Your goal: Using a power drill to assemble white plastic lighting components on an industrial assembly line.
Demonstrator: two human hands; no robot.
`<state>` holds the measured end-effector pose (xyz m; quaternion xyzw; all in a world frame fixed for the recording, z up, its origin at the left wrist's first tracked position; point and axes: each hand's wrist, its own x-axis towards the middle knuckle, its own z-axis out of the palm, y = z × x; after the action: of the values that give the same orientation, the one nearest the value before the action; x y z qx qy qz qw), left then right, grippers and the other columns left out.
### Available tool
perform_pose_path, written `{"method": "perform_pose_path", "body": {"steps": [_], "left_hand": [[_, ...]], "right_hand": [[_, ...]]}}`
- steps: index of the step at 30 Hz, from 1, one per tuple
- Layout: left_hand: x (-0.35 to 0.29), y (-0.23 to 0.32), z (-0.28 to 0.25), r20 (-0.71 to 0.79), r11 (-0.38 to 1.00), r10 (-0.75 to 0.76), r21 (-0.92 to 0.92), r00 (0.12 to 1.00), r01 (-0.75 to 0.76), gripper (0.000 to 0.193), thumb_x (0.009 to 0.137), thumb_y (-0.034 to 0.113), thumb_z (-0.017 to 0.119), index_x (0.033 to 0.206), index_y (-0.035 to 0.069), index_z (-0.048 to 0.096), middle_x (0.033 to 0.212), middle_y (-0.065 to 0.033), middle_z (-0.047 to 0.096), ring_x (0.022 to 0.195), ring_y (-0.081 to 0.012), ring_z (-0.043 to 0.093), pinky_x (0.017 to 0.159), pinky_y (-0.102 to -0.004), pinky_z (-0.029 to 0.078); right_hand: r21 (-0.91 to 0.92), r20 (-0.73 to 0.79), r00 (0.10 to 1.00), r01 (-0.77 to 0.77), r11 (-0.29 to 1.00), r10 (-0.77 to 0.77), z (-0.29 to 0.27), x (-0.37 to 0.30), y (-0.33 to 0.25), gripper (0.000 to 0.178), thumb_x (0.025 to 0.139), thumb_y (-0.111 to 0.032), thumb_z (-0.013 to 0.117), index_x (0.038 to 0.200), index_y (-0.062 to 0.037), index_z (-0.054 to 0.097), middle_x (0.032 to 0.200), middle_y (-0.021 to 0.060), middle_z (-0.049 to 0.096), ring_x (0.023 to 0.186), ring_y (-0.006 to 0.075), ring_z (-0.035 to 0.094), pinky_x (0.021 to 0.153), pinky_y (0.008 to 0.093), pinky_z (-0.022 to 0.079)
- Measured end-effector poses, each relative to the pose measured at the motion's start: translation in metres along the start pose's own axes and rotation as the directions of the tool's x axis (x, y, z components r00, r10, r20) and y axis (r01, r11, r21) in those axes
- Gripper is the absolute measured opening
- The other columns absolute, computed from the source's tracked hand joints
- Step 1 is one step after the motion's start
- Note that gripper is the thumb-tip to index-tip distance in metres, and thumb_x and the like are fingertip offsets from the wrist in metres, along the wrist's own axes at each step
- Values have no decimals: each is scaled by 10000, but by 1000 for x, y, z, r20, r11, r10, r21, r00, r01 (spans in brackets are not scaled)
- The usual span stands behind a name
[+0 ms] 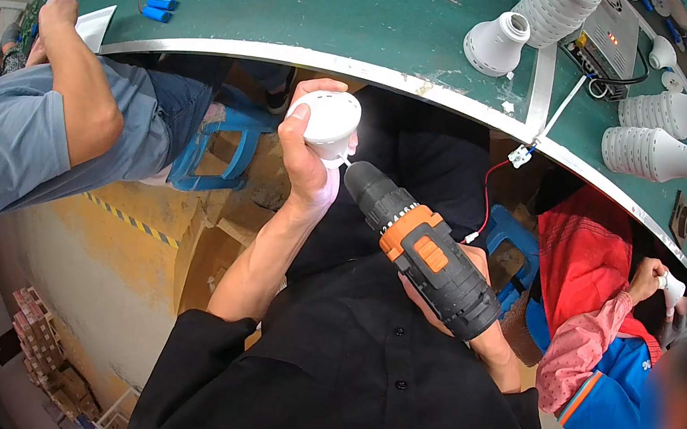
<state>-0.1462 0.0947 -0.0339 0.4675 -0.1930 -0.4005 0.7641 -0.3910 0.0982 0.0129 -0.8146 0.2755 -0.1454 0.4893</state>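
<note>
- My left hand [307, 174] is wrapped around a white lamp housing [325, 117], fingers curled tight about its body and thumb up its side, holding it in the air just below the edge of the green bench [321, 20].
- My right hand [472, 313] sits mostly hidden behind the black and orange drill [424, 251] — it is closed around the grip, though I cannot see the fingers themselves or whether one is on the trigger.
- The drill's nose meets the lower edge of the housing, right beside my left palm; the bit is too small for me to make out.
- Risk, as I judge it: the tip sits so close to my left palm that a slip off the screw could drive it into my hand.
- With nothing under the housing, the drill's twist could spin it in my grip or crack the plastic.
- A red and black wire with a white plug [519, 156] hangs off the bench edge near the drill and could snag.
- Other white housings [496, 44] stand on the bench; a person in a grey shirt [12, 132] sits to my left, and one in red and pink [595, 284] to my right.
</note>
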Motion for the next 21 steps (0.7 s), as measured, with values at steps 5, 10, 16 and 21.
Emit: {"method": "perform_pose_path", "body": {"steps": [5,10,16,21], "left_hand": [[-1,0,1,-9,1000,-7,1,1000,7,497,917,428,388,1108,3,559,743,-116,603,562,-168,566,492,-286,456],[-1,1,2,-9,1000,-8,6,1000,8,497,918,424,383,1110,1,559,743,-115,605,563,-169,570,495,-287,460],[-2,2,1,-5,1000,-6,13,1000,6,496,918,426,378,1111,7,560,741,-113,602,568,-168,571,499,-287,458],[-3,4,3,-11,1000,-7,16,1000,8,497,916,430,378,1110,10,559,737,-109,598,578,-165,570,505,-288,452]], "right_hand": [[38,30,998,-48,998,47,0,-1,1,355,733,-76,806,1065,-114,688,1044,54,689,949,270,655,815,377,482],[-236,-95,976,171,957,-198,9,-9,8,390,744,-96,816,1110,-123,684,1115,39,671,1047,258,607,864,380,450],[-246,-67,983,149,958,-170,11,-10,10,399,743,-109,823,1117,-140,686,1127,25,668,1060,251,593,875,381,437],[-112,-15,1000,-11,994,10,6,-5,0,397,740,-109,823,1111,-147,688,1122,19,668,1046,245,592,868,381,435]]}}
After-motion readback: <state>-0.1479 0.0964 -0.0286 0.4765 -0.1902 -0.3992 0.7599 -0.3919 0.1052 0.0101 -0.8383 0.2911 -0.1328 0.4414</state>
